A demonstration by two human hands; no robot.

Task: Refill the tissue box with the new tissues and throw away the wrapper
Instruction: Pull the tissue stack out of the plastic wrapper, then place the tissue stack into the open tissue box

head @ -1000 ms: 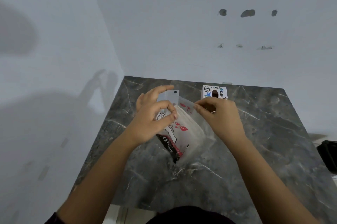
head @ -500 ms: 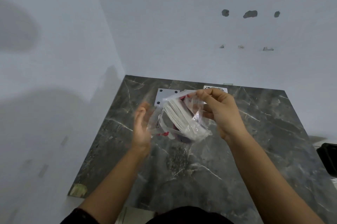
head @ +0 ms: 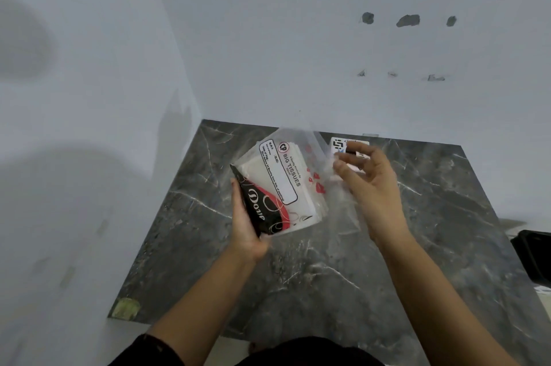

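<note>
Both hands are raised above the table: left hand (head: 246, 225) grips the tissue pack (head: 280, 186), right hand (head: 371, 183) pinches its wrapper (head: 316, 145).

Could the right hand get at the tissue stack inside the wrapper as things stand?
Probably yes. The right hand is at the loose clear plastic on the tissue pack, which the left hand holds up off the table; whether the wrapper is open is unclear.

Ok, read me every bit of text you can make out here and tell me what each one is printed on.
"BIG TISSUES": white label on the clear tissue pack.
"Done", roughly: white script on the pack's black and red end.
Fine print in the label's box: too small to read.
White card on the marble table: a black logo, text blurred and hidden by the right hand.
</note>
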